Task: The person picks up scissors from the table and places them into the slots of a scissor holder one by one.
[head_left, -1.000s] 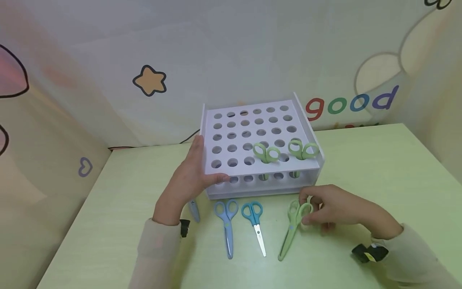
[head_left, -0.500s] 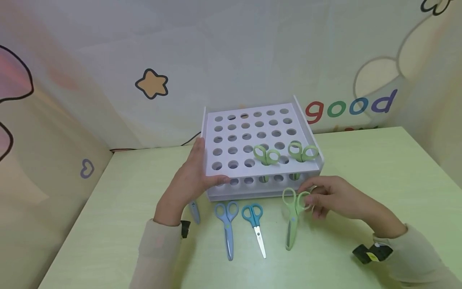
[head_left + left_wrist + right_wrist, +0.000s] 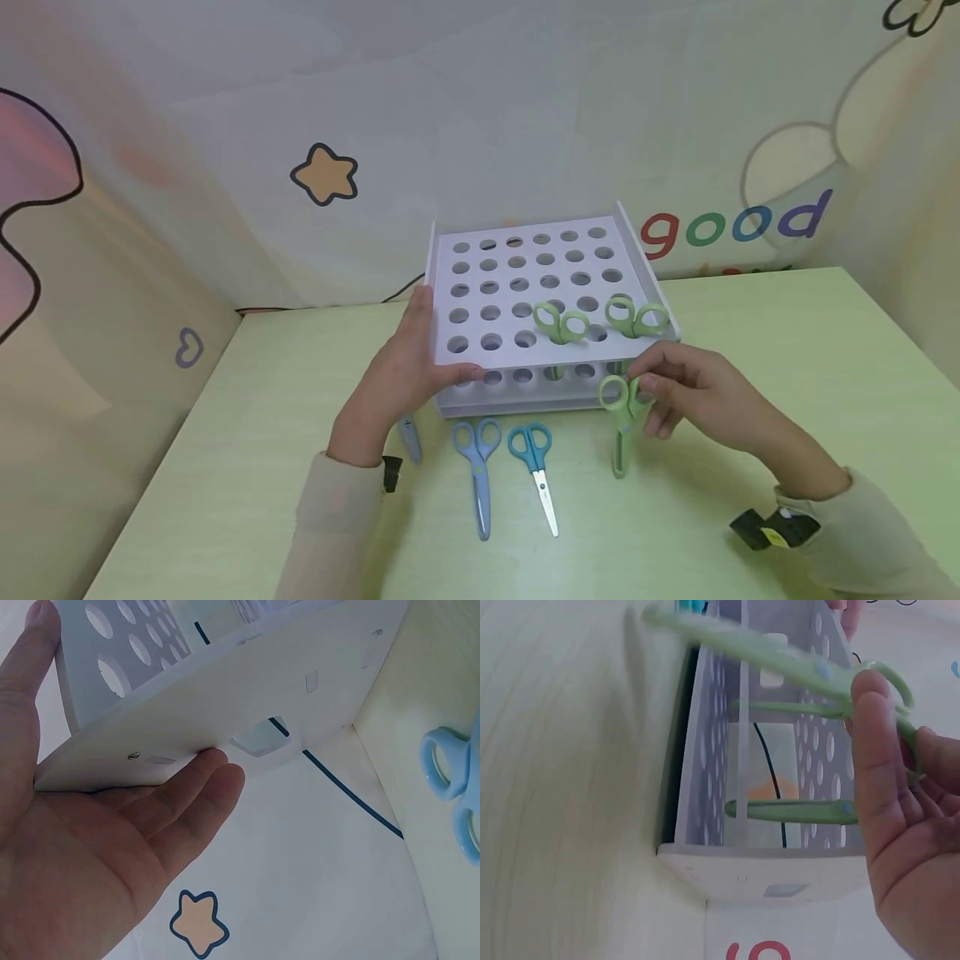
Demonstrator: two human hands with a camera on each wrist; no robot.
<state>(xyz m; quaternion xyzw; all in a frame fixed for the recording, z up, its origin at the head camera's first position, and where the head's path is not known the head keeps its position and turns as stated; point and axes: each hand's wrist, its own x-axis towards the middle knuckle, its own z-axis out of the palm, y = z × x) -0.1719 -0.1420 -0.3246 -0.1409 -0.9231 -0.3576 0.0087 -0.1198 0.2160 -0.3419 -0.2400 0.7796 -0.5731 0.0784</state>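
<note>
My left hand [image 3: 390, 375] holds the left side of a white rack [image 3: 504, 327] with rows of round holes, its thumb over the front edge. In the left wrist view its fingers lie along the side panel. My right hand [image 3: 697, 387] pinches green scissors [image 3: 621, 417] by one handle ring, blades hanging down before the rack's front right corner. The right wrist view shows these scissors [image 3: 780, 664] tilted, tip toward the table. Two other green scissors, one pair [image 3: 560, 332] left of the other pair [image 3: 633, 325], stand in the rack's front holes, blades down.
In front of the rack, light blue scissors [image 3: 480, 475] and teal-handled scissors [image 3: 536, 458] lie on the pale green table [image 3: 720, 550]. A grey-blue tip [image 3: 410, 437] shows beside the left wrist. Behind the rack stands a printed backdrop [image 3: 480, 108].
My right hand has lifted the green scissors from the table and moved them up toward the rack, swinging the blades from slanted to nearly vertical. My left hand stays on the rack.
</note>
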